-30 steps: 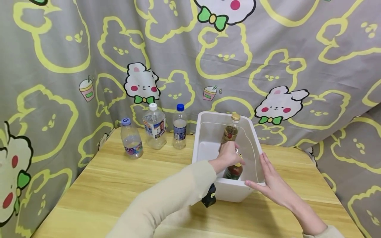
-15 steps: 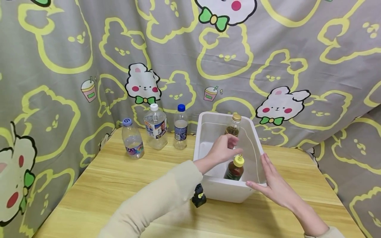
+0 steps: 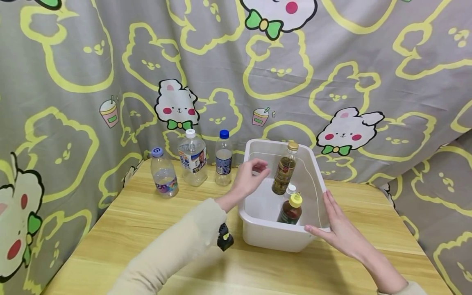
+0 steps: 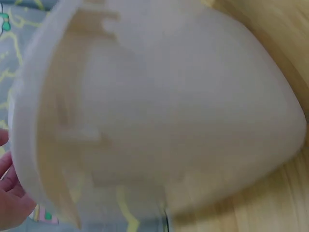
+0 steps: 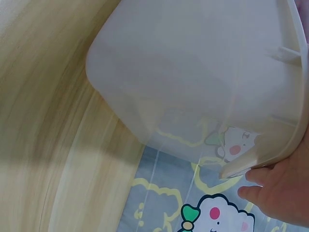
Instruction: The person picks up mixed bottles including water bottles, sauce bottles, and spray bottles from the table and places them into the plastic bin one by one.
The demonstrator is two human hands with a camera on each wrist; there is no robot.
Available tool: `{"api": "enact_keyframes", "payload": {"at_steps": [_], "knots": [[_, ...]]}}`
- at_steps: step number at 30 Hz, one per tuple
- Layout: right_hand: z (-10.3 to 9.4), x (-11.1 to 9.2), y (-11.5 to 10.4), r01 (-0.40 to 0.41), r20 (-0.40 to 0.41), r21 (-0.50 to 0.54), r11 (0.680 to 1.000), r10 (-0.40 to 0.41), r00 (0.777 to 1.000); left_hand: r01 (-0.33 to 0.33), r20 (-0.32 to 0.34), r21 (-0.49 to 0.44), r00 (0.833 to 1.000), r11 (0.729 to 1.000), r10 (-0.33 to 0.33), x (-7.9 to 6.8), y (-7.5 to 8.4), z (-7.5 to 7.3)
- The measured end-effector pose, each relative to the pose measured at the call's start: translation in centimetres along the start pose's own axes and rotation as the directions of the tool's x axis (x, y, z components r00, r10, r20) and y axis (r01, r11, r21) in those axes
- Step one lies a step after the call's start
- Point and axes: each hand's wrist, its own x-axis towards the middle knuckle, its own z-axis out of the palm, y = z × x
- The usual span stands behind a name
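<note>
A white plastic bin point(image 3: 271, 235) stands on the wooden table. My left hand point(image 3: 248, 178) hovers over its left rim, fingers loosely bent around nothing. My right hand point(image 3: 341, 231) rests at the bin's near right corner, thumb on the front rim and straight fingers along the right side. Inside are an amber bottle point(image 3: 284, 174) with a gold cap, a dark red sauce bottle point(image 3: 290, 212) with a yellow nozzle cap, and a white-capped bottle point(image 3: 291, 189) partly hidden behind it. The right wrist view shows fingertips point(image 5: 251, 192) at the bin's rim.
Left of the bin, three clear plastic bottles stand at the back of the table: one purple-capped point(image 3: 164, 174), one white-capped point(image 3: 193, 159), one blue-capped point(image 3: 223, 159). A patterned grey curtain point(image 3: 217, 61) hangs behind. A black wrist device point(image 3: 224, 237) shows below my left sleeve.
My left hand has drawn back leftward from the bottles inside the bin to the left rim, uncovering them. My right hand stays at the bin's corner.
</note>
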Motion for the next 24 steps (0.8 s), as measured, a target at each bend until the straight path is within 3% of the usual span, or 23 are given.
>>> {"api": "enact_keyframes", "payload": {"at_steps": [8, 20, 24], "knots": [[0.1, 0.0, 0.1, 0.001, -0.008, -0.004, 1.0, -0.001, 1.0, 0.017, -0.16, 0.022, 0.987, 1.0, -0.014, 0.1, -2.8, -2.2], [0.1, 0.1, 0.1, 0.004, -0.01, -0.002, 1.0, -0.004, 1.0, 0.058, -0.283, 0.121, 0.959, 0.991, -0.021, 1.3, -6.0, -5.6], [0.1, 0.1, 0.2, 0.003, -0.013, -0.004, 1.0, -0.003, 1.0, 0.12, -0.312, 0.155, 0.948, 0.981, -0.066, 1.9, -6.3, -6.5]]}}
